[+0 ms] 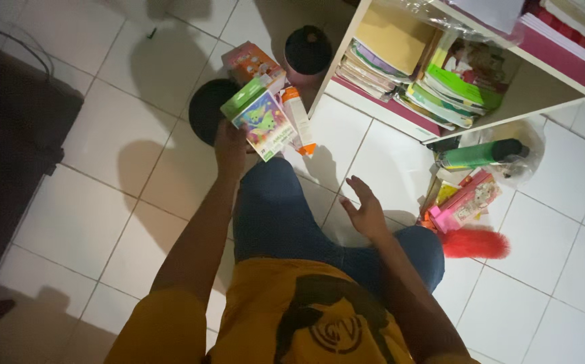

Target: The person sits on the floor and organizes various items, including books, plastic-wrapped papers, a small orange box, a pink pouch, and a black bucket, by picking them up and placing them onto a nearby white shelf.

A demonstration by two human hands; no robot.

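Observation:
My left hand (pixel 230 147) grips a small colourful box (pixel 260 116) with a green top and a cartoon picture, held above the tiled floor. Behind it lie an orange-pink box (pixel 250 62) and a white and orange tube-like pack (pixel 298 116). A round black object (pixel 205 108) sits on the floor under the held box. My right hand (pixel 363 207) hovers with fingers spread over my knee in blue jeans (pixel 279 209), holding nothing.
A white shelf (pixel 400 111) at the upper right holds stacks of books and papers (pixel 434 74). On the floor lie a green cylinder in a plastic bag (pixel 481 154), pink packs (pixel 464 201), a red feather duster (pixel 474 244) and a dark round lid (pixel 308 50). Dark furniture (pixel 9 148) stands left.

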